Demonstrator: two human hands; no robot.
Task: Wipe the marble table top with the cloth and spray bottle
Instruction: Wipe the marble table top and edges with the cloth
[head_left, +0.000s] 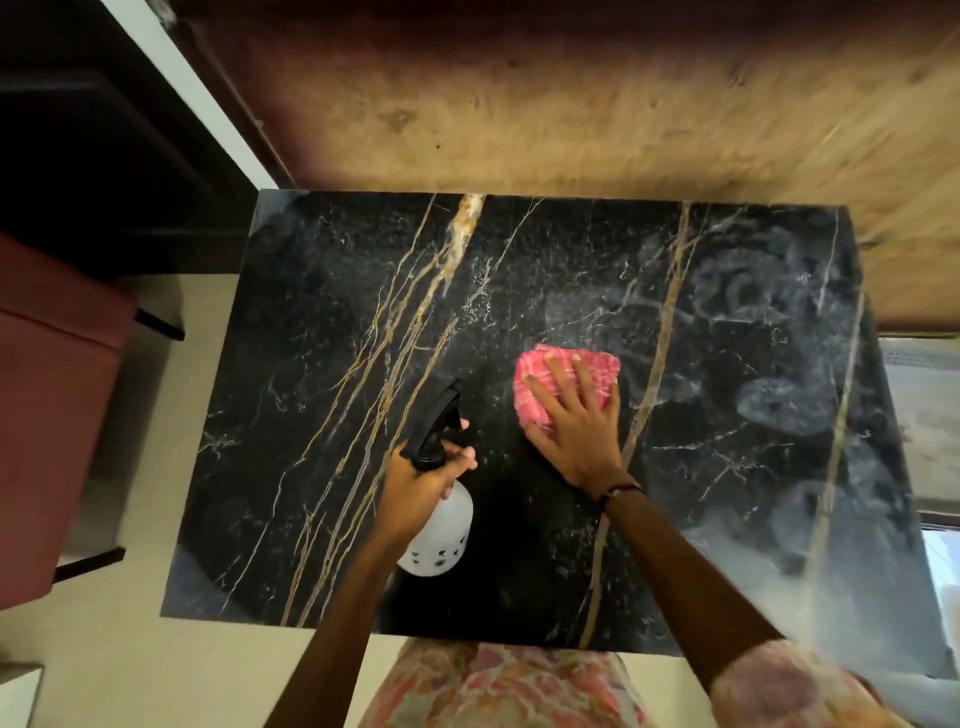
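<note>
The black marble table top (322, 415) with gold and white veins fills the middle of the head view. My right hand (576, 421) lies flat, fingers spread, pressing a pink cloth (535, 374) onto the marble right of centre. My left hand (421, 483) grips the neck of a white spray bottle (441, 530) with a black trigger head, held above the table's near middle, nozzle pointing away from me. Cloudy wipe smears show on the right part of the marble.
A wooden wall panel (571, 114) stands behind the table's far edge. A dark red upholstered seat (57, 395) is on the left, beside pale floor (130, 665). A window ledge (924, 426) lies past the right edge.
</note>
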